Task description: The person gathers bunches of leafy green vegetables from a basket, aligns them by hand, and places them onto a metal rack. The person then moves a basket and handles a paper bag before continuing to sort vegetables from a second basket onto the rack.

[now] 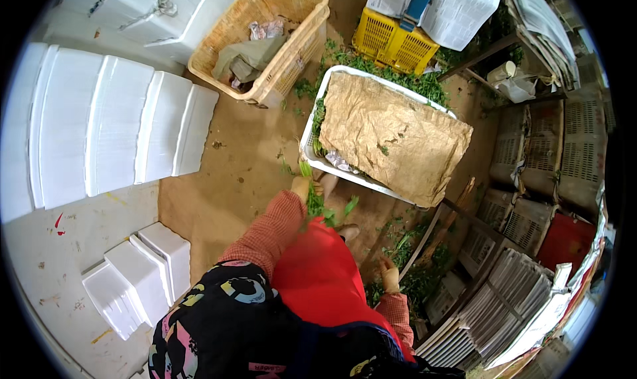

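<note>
My left hand point(301, 187) grips a bunch of leafy green herbs point(315, 203), its pale stems pointing up towards the near left corner of a white plastic crate point(307, 145). Crumpled brown paper point(393, 130) covers most of that crate, with greens showing along its left side. At the lower right, my right hand point(389, 275) is beside loose greens on the ground; its fingers look bent, and whether they hold anything cannot be made out. A red apron point(318, 274) hangs between my arms.
White foam boxes point(119, 125) are stacked at left. A beige basket point(259, 93) holds cloth. Behind the crate stands a yellow crate point(393, 43) with newspaper. At right are a metal frame point(473, 217), a newspaper stack point(507, 299) and scattered greens point(423, 279).
</note>
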The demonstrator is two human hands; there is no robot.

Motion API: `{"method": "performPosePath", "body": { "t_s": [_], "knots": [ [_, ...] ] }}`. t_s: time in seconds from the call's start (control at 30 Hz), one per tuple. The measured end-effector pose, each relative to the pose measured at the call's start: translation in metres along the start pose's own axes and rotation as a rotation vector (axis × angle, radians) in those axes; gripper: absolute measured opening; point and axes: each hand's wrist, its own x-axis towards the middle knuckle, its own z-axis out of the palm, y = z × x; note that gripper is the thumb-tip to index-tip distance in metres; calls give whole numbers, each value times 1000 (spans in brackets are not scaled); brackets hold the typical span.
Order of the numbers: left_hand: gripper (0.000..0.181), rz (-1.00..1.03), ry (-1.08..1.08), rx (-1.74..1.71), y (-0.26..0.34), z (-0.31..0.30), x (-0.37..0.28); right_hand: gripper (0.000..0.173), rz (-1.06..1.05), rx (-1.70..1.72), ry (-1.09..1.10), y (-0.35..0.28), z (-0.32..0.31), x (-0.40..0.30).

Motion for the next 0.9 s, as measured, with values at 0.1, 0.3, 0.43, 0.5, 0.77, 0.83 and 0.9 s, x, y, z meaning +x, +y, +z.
{"method": "performPosePath", "body": {
  "t_s": [0.1,0.3,0.43,0.5,0.77,0.83,0.9],
  "knots": [
    [31,87,190,229,-39,-28,141,39,143,-98,-56,62,12,28],
    [31,256,419,553,-22,44,158,41,507,-5,42,97,15,-10],
    [30,324,490,635,14,61,142,37,506,17,31,110,21,-13],
    [29,337,458,700,15,53,123,37,464,60,56,99,29,-11],
    [27,199,113,979,46,31,48,38,199,210,118,31,64,26],
    [28,492,59,1471,63,32,59,38,86,207,201,5,50,40],
    [27,621,-166,1498,73,47,57,38,139,213,278,-20,34,26]
  ]
}}
